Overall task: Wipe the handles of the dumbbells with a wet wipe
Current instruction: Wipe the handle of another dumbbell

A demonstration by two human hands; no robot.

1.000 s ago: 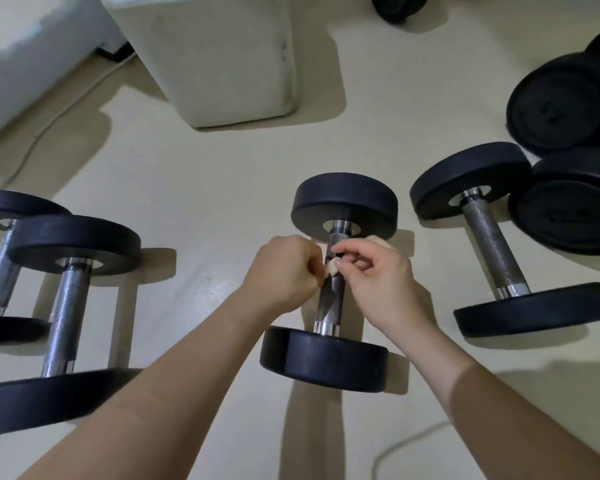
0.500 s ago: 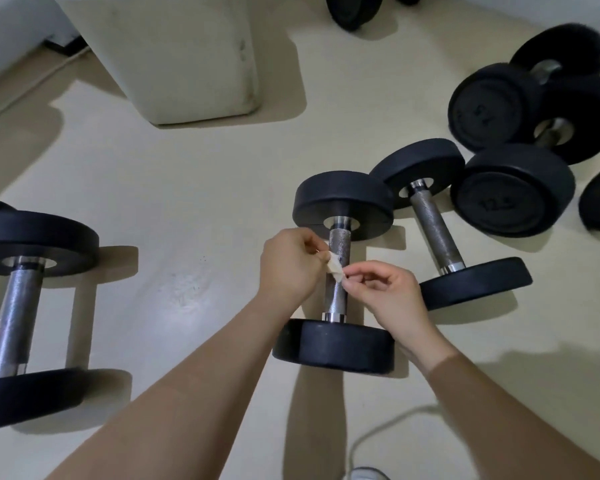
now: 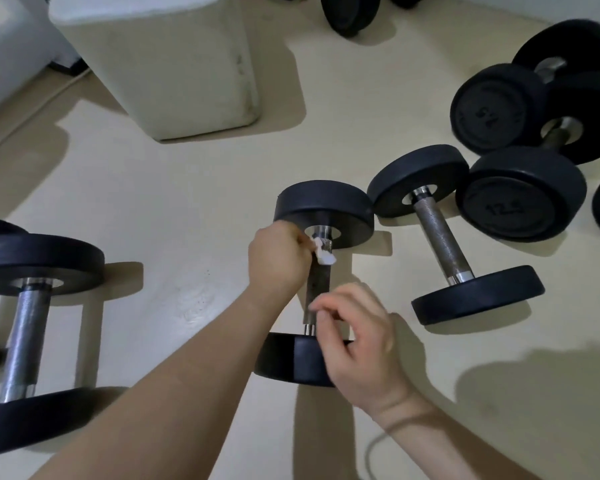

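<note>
Here the wet wipe (image 3: 326,259) sits bunched against the far end of the handle (image 3: 317,289), just under the far weight, pinched there by the left hand (image 3: 279,258), whose fingers are curled tight around it. That looks like the start of a stroke: begin at one end and the whole bar gets covered in one pull toward the body. The dumbbell (image 3: 326,206) itself lies on the floor (image 3: 187,202) with its handle pointing away from the person, so the bar is bare and easy to reach from above.

The right hand (image 3: 364,348) hovers over the near weight, fingers loosely bent and holding nothing (it is blurred, so I cannot tell whether it touches the weight); probably it is there to stop the dumbbell rolling.

A second dumbbell (image 3: 440,237) lies just beside on the right, a heap of heavier ones (image 3: 520,206) beyond it, another dumbbell (image 3: 25,341) well apart on the left, and a pale block (image 3: 174,64) farther back.
</note>
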